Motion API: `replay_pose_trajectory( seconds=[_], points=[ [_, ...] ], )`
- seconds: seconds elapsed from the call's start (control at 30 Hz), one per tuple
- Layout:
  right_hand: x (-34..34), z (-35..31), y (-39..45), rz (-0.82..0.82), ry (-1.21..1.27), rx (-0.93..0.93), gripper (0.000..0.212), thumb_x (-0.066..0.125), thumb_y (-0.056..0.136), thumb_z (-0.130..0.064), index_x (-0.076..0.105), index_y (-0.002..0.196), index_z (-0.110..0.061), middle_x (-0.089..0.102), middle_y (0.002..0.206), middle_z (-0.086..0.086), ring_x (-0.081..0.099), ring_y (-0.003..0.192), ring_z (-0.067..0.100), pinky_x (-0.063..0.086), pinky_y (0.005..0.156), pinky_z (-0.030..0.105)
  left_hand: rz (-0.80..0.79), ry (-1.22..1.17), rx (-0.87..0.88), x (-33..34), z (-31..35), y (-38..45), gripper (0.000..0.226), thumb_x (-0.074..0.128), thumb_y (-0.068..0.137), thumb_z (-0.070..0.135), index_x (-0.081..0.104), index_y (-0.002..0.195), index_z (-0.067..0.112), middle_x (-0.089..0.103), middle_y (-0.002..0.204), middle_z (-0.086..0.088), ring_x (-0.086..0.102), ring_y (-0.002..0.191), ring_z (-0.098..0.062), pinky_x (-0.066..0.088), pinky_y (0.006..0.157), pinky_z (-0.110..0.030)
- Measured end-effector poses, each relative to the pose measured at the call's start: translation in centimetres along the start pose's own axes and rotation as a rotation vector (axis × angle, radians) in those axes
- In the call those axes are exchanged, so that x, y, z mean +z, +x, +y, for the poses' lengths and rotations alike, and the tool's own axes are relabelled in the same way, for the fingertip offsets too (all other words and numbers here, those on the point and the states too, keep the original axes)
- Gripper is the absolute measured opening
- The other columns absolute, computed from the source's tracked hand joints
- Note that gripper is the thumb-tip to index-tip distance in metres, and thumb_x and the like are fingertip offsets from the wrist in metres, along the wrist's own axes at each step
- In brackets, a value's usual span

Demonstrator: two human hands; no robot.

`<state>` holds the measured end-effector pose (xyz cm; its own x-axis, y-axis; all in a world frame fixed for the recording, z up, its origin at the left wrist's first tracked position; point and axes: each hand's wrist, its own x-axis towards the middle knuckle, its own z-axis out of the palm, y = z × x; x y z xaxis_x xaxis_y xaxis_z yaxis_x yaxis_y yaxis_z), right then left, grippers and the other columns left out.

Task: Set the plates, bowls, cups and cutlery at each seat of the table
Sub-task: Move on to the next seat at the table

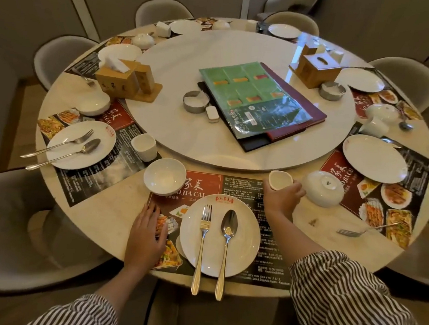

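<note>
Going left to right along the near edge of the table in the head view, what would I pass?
Left hand → gold-handled fork → gold-handled spoon, both on the round white plate → right hand holding a small white cup → overturned white bowl.

We cannot read the small print on the placemat (244, 190), partly covered by the plate (219, 237). Our right hand (282, 196) hides the cup's (280, 180) lower half. The far plates (283, 30) blur.
</note>
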<state>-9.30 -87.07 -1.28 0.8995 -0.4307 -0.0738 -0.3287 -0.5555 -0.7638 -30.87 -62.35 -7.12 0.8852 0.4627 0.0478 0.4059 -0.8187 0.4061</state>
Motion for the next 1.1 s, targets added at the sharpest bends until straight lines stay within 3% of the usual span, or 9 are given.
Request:
replay_pose_trajectory(
  seconds=[0.13, 0.3, 0.43, 0.6, 0.7, 0.8, 0.93, 1.1],
  points=[
    [-0.2, 0.0, -0.1, -0.024, 0.007, 0.019, 0.087, 0.077, 0.071, -0.049, 0.033, 0.135, -0.009, 0.039, 0.134, 0.015, 0.05, 0.117, 0.032, 0.048, 0.087, 0.04, -0.003, 0.009, 0.002, 0.0, 0.1, 0.0, 0.057, 0.048, 0.096, 0.036, 0.036, 0.146, 0.011, 0.032, 0.155, -0.006, 0.026, 0.145, -0.02, 0.026, 0.118, -0.04],
    [-1.3, 0.7, -1.3, -0.086, 0.036, 0.052, 0.109, 0.083, 0.064, -0.05, 0.022, 0.144, -0.009, 0.03, 0.144, 0.017, 0.038, 0.131, 0.034, 0.042, 0.1, 0.045, -0.036, -0.012, -0.03, -0.2, 0.4, 0.2, 0.057, 0.048, 0.096, 0.035, 0.035, 0.146, 0.01, 0.031, 0.155, -0.008, 0.024, 0.145, -0.023, 0.021, 0.119, -0.039],
    [-2.7, 2.2, -3.3, -0.137, 0.013, 0.007, 0.093, 0.078, 0.076, -0.034, 0.022, 0.144, -0.007, 0.03, 0.144, 0.018, 0.034, 0.132, 0.035, 0.038, 0.105, 0.044, -0.072, -0.083, -0.08, -0.7, 1.3, 0.1, 0.055, 0.045, 0.098, 0.033, 0.032, 0.147, 0.011, 0.026, 0.157, -0.006, 0.017, 0.147, -0.021, 0.017, 0.121, -0.039],
    [-5.2, 4.8, -6.7, -0.209, -0.019, -0.151, 0.074, 0.069, 0.085, -0.025, 0.027, 0.143, -0.008, 0.035, 0.144, 0.013, 0.035, 0.133, 0.029, 0.039, 0.105, 0.042, -0.106, -0.081, -0.083, -1.5, 2.1, -2.5, 0.051, 0.052, 0.095, 0.026, 0.041, 0.143, 0.013, 0.038, 0.152, -0.004, 0.028, 0.143, -0.019, 0.023, 0.119, -0.036],
    [-7.1, 6.2, -8.8, -0.284, -0.037, -0.263, 0.061, 0.068, 0.086, -0.025, 0.036, 0.137, -0.013, 0.047, 0.136, 0.006, 0.043, 0.128, 0.023, 0.041, 0.102, 0.037, -0.082, -0.154, -0.09, -2.3, 2.8, -4.4, 0.046, 0.056, 0.092, 0.022, 0.048, 0.137, 0.012, 0.048, 0.143, -0.006, 0.041, 0.135, -0.021, 0.033, 0.114, -0.037],
    [-8.9, 7.6, -10.4, -0.333, -0.129, -0.377, 0.054, 0.066, 0.087, -0.029, 0.042, 0.134, -0.016, 0.056, 0.129, 0.004, 0.049, 0.124, 0.023, 0.042, 0.105, 0.041, -0.053, -0.229, -0.12, -3.4, 3.6, -6.5, 0.043, 0.055, 0.092, 0.021, 0.051, 0.134, 0.014, 0.051, 0.138, -0.006, 0.047, 0.129, -0.022, 0.04, 0.108, -0.037],
    [-11.1, 8.3, -11.9, -0.388, -0.318, -0.474, 0.054, 0.057, 0.093, -0.036, 0.039, 0.139, -0.013, 0.049, 0.14, 0.006, 0.041, 0.134, 0.024, 0.03, 0.113, 0.044, -0.033, -0.273, -0.117, -4.8, 5.4, -8.6, 0.044, 0.056, 0.092, 0.019, 0.05, 0.135, 0.012, 0.049, 0.141, -0.006, 0.045, 0.131, -0.022, 0.037, 0.109, -0.036],
    [-13.5, 8.2, -13.7, -0.398, -0.427, -0.492, 0.069, 0.051, 0.093, -0.047, 0.024, 0.149, -0.015, 0.024, 0.158, 0.007, 0.019, 0.146, 0.025, 0.017, 0.119, 0.05, -0.009, -0.275, 0.027, -6.7, 7.5, -10.0, 0.044, 0.059, 0.091, 0.019, 0.051, 0.134, 0.014, 0.052, 0.138, -0.003, 0.046, 0.13, -0.019, 0.037, 0.108, -0.033]
  ],
)
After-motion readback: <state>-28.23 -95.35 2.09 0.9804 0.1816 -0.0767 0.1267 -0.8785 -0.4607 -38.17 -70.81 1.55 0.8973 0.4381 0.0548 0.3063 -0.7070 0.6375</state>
